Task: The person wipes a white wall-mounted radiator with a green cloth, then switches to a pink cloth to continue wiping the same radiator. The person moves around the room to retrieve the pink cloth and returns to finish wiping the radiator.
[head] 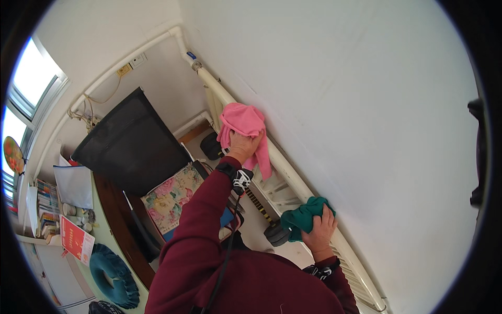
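A white radiator with a thick top pipe point(288, 170) runs along the wall below me. My left hand point(244, 146) grips a pink cloth point(244, 117), which lies over the pipe and hangs down in front of the fins. Further along the same pipe, my right hand point(321, 231) presses on a bunched dark green cloth point(308, 214), its fingers curled over the cloth's edge. Folds of cloth hide some of the left fingertips.
A black-backed chair point(133, 145) with a floral cushion point(172, 196) stands at the left. Beneath the radiator lies a barbell point(276, 233). A desk point(106, 231) holds books, a red printed sheet and a teal ring cushion point(113, 276).
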`<state>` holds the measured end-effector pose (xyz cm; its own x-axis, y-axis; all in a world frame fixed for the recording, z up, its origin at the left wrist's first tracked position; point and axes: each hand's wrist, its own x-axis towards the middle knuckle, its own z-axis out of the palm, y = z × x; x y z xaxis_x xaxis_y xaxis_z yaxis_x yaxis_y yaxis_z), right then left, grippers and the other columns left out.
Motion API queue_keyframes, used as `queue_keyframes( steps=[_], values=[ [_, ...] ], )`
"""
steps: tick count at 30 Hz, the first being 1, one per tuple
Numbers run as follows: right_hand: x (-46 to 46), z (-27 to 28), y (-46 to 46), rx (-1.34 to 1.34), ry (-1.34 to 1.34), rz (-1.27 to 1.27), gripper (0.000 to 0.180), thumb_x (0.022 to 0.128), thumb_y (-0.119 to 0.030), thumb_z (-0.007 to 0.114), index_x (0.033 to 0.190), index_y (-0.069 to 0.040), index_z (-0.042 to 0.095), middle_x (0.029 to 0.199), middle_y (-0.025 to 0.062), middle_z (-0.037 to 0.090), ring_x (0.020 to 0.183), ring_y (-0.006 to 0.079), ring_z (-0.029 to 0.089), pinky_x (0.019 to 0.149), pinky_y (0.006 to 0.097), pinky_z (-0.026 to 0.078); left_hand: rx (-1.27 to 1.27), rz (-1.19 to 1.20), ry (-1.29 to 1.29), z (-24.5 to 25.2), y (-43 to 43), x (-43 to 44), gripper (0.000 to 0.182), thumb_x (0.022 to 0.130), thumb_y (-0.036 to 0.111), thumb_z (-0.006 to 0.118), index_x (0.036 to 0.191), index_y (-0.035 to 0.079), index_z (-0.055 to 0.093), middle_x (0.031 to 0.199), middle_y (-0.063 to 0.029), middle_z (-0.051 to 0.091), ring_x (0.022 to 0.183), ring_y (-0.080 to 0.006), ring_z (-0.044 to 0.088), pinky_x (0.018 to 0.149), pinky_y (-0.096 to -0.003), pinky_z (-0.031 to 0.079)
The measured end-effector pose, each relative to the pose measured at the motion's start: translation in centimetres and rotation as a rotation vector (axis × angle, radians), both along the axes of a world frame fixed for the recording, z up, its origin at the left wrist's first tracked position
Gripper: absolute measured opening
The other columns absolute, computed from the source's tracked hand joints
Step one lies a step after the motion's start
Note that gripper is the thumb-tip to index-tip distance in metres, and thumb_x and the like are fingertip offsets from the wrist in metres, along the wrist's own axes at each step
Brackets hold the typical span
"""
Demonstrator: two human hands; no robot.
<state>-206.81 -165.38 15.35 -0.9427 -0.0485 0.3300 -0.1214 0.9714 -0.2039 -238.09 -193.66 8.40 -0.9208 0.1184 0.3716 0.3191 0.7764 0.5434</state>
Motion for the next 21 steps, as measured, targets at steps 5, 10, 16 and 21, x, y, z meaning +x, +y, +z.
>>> queue_keyframes(
  steps=[5, 10, 16, 21],
  values=[
    [-6.4, 0.1, -5.0, -0.035, -0.033, 0.005, 0.042, 0.067, -0.026, 0.082, 0.092, -0.005, 0.057, 0.147, 0.0277, 0.047, 0.128, 0.0451, 0.048, 0.098, 0.0597, 0.035, 0.027, 0.014, -0.017, -0.5, -4.7, -6.1, 0.052, 0.094, 0.055, 0.058, 0.131, 0.020, 0.065, 0.142, -0.0128, 0.059, 0.135, -0.0428, 0.047, 0.109, -0.0615, 0.031],
    [-9.7, 0.0, -7.7, -0.020, -0.031, -0.034, 0.042, 0.066, -0.026, 0.082, 0.090, -0.005, 0.055, 0.148, 0.0283, 0.046, 0.128, 0.0461, 0.047, 0.098, 0.0607, 0.034, -0.045, 0.218, 0.080, 1.5, -9.8, -14.8, 0.050, 0.093, 0.053, 0.058, 0.127, 0.017, 0.067, 0.137, -0.0159, 0.062, 0.132, -0.0428, 0.051, 0.108, -0.0669, 0.032],
    [-9.4, -1.0, -7.2, 0.018, -0.046, -0.027, 0.039, 0.066, -0.024, 0.080, 0.089, -0.006, 0.054, 0.149, 0.0286, 0.046, 0.128, 0.0475, 0.048, 0.099, 0.0599, 0.033, -0.068, 0.279, 0.029, 2.4, -13.1, -20.1, 0.047, 0.096, 0.052, 0.055, 0.120, 0.014, 0.068, 0.121, -0.0223, 0.068, 0.120, -0.0450, 0.058, 0.099, -0.0705, 0.034],
    [-10.4, -0.3, -8.4, -0.004, 0.021, 0.015, 0.041, 0.066, -0.022, 0.080, 0.094, -0.005, 0.055, 0.150, 0.0301, 0.044, 0.130, 0.0478, 0.046, 0.101, 0.0604, 0.033, 0.442, -0.028, 0.055, 1.1, -10.9, -13.5, 0.037, 0.095, 0.032, 0.064, 0.118, 0.004, 0.067, 0.117, -0.0213, 0.069, 0.112, -0.0454, 0.062, 0.103, -0.0559, 0.045]
  ],
)
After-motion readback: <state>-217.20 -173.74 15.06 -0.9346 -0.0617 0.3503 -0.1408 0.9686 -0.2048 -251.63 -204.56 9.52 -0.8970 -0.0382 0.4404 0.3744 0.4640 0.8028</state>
